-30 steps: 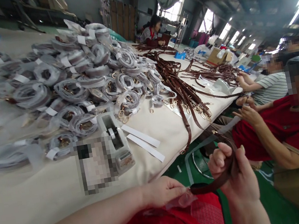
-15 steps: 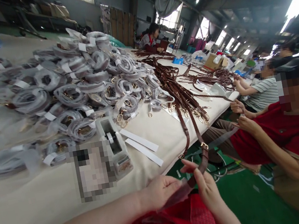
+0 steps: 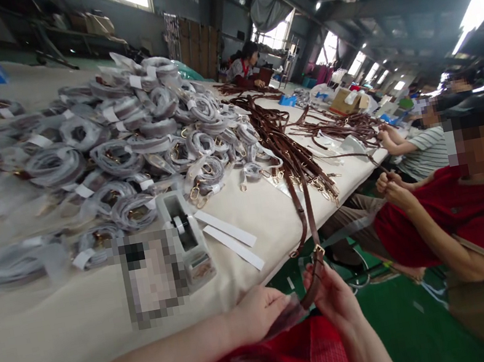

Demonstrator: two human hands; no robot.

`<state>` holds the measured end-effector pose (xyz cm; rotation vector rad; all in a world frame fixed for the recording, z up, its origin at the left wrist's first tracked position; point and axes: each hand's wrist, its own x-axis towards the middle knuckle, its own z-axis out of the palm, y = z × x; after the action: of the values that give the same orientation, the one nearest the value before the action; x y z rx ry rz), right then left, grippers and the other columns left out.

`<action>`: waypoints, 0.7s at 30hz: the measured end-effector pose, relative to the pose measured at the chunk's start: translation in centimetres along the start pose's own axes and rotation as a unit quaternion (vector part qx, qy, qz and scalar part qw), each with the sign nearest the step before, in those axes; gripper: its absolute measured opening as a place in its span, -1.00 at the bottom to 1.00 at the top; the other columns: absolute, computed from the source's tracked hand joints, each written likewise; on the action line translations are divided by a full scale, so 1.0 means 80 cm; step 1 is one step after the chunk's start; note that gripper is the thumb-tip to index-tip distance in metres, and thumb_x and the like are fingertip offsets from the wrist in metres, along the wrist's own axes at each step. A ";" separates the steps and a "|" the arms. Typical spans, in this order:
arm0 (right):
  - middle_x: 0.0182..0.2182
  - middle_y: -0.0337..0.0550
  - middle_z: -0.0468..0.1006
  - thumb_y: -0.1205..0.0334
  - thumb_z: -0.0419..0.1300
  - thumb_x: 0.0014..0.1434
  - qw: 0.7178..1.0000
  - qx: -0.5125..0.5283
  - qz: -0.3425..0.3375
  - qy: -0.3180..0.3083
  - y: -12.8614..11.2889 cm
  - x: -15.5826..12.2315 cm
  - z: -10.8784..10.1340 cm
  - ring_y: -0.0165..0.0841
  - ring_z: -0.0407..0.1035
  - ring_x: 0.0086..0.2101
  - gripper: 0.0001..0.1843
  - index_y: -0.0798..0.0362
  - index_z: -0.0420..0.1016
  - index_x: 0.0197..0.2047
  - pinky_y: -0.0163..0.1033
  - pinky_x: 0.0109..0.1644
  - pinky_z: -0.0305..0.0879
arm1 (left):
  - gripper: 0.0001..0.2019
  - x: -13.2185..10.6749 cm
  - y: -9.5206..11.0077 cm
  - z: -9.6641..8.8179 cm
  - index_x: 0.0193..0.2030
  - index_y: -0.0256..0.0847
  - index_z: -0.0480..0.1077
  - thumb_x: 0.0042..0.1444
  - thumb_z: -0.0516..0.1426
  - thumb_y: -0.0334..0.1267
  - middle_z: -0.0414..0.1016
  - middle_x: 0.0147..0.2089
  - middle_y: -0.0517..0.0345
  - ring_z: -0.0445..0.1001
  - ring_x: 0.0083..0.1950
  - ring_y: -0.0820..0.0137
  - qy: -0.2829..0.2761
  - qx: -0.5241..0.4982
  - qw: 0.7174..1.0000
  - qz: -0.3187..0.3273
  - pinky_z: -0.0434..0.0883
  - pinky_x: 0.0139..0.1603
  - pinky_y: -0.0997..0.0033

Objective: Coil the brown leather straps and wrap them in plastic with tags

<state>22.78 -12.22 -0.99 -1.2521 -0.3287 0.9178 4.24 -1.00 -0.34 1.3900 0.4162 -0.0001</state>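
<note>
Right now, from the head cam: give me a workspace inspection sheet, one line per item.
Surface: long table with a cream cover, mostly occupied.
Job's things: brown strap hangs off the table edge, gold buckle near its lower end; clear plastic film at the strap's end.
Clutter: heap of wrapped coils, loose strap pile, tape dispenser, two white paper strips.
Grippers: left hand fingers pinch the film; right hand closed on the strap.
Cables: nothing seen.
Surroundings: green floor; co-worker in red seated at right, others beyond; cardboard box far along the table.
</note>
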 end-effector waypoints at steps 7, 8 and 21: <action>-0.38 -0.22 0.64 0.11 0.49 -0.11 0.999 0.027 -0.045 0.011 0.005 -0.003 0.011 -0.37 0.42 -0.40 -0.78 -0.01 0.67 -0.36 -0.28 -0.30 0.37 | -0.33 0.002 -0.003 -0.004 -0.40 -0.28 0.42 0.14 -0.07 0.38 0.38 -0.50 0.17 0.23 -0.49 0.45 0.008 0.022 1.000 0.020 0.10 -0.50 0.44; -0.38 -0.22 0.64 0.14 0.50 -0.11 0.999 0.023 -0.045 0.006 0.007 -0.003 0.013 -0.37 0.41 -0.41 -0.79 -0.01 0.67 -0.37 -0.27 -0.31 0.35 | -0.31 0.003 -0.001 -0.004 -0.36 -0.29 0.45 0.13 -0.07 0.39 0.41 -0.48 0.15 0.25 -0.49 0.44 0.007 -0.001 1.000 0.017 0.12 -0.50 0.44; -0.52 -0.21 0.54 -0.16 0.35 0.04 0.994 0.052 0.057 -0.071 0.009 0.020 0.035 -0.47 0.26 -0.59 -0.54 0.09 0.65 -0.21 -0.35 -0.50 0.24 | -0.31 0.008 -0.008 -0.001 -0.35 -0.27 0.41 0.03 -0.03 0.44 0.48 -0.46 0.11 0.40 -0.48 0.39 0.044 -0.084 0.995 -0.041 0.25 -0.50 0.45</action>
<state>21.60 -9.15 -1.11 -1.1204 -0.3195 1.1113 4.66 -0.85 -1.12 1.2098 0.5352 0.0277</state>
